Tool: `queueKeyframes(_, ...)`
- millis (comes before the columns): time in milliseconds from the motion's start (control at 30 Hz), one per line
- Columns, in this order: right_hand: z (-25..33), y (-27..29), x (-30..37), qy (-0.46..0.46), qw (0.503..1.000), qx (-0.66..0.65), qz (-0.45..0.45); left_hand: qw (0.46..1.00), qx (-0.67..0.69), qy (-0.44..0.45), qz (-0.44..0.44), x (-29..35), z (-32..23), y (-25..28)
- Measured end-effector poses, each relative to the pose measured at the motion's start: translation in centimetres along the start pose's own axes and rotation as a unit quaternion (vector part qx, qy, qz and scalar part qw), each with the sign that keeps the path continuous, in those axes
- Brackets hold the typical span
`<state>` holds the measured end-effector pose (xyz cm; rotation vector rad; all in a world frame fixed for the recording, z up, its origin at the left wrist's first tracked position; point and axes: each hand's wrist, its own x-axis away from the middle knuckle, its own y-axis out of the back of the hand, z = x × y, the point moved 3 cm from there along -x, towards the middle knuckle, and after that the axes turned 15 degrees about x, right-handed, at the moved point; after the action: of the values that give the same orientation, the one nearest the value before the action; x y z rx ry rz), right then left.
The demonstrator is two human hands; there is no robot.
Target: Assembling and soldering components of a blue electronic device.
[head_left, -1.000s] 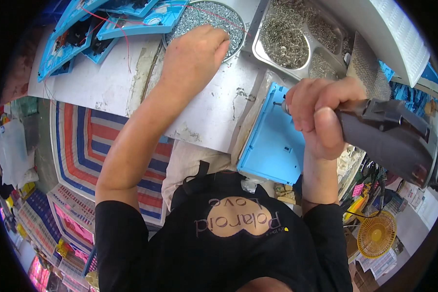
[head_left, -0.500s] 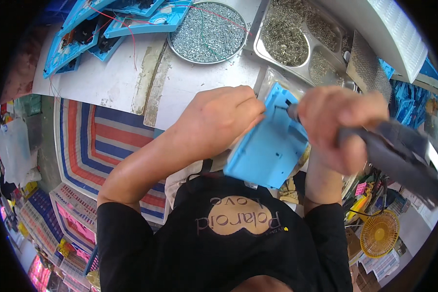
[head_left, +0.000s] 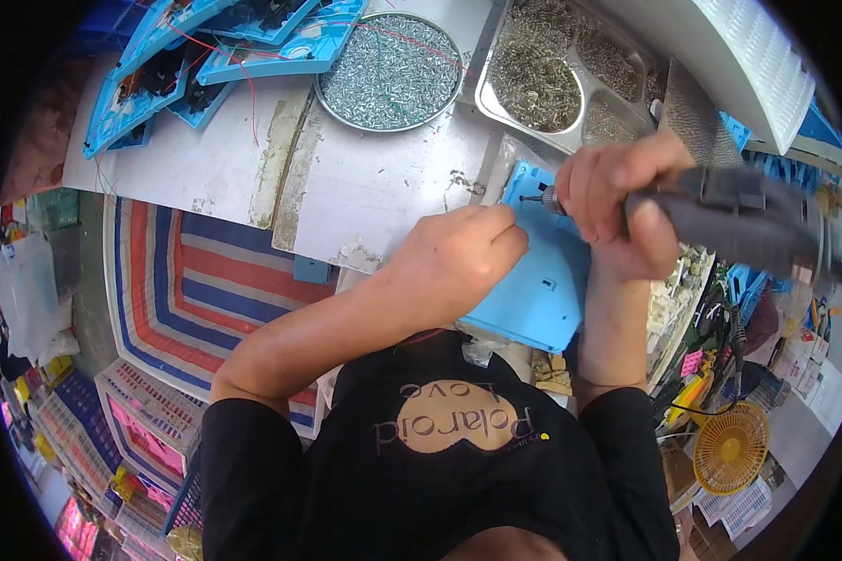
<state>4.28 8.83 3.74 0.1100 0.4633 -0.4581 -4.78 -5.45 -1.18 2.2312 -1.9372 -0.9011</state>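
Observation:
A light-blue plastic panel (head_left: 533,307) lies slanted in front of my chest, with small holes and slots in its face. My right hand (head_left: 617,201) is wrapped round a dark grey electric screwdriver (head_left: 734,213), held almost level. The screwdriver's bit points left, its tip over the panel's upper end; whether it touches is unclear. Over the panel's left edge, my left hand (head_left: 458,257) is closed with fingers curled together. Whatever is between those fingertips, if anything, is hidden.
Beyond my hands stand a round tray of small silver screws (head_left: 391,75) and a metal compartment tray (head_left: 582,122) of small metal parts. Several blue housings (head_left: 271,58) with red wires lie at the far left. A yellow fan (head_left: 733,449) stands at the lower right.
My left hand has moved down and slightly right across the panel's edge. The screwdriver has shifted a little left and up in my right hand, its bit now nearly level.

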Motion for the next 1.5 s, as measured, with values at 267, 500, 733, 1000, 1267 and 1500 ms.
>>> queueKeyframes(267, 1.7, 0.6, -2.1, 0.018, 1.0, 0.006, -0.009, 0.999, -0.038, 0.013, 0.014, 0.0, -0.3, 0.3)
queueKeyframes(500, 6.8, -0.8, -0.2, 0.039, 0.999, 0.012, 0.03, 0.999, 0.039, 0.011, -0.035, -0.4, -1.3, 1.5)
queueKeyframes(733, 6.4, -2.2, 0.7, 0.028, 1.0, 0.006, 0.007, 0.998, 0.065, 0.01, -0.014, -0.1, -2.3, 2.5)
queueKeyframes(1000, 6.5, -4.3, 0.8, -0.017, 1.0, -0.005, -0.004, 0.996, -0.009, -0.016, 0.087, 0.4, -2.9, 4.0)
queueKeyframes(1267, 5.7, -5.7, 2.6, -0.097, 0.993, 0.033, -0.059, 0.996, 0.031, 0.084, -0.022, 2.0, -1.6, 6.9)
queueKeyframes(1500, 4.3, -6.7, 3.6, -0.105, 0.984, 0.146, -0.001, 0.97, 0.167, 0.168, -0.054, 5.5, -2.1, 4.2)
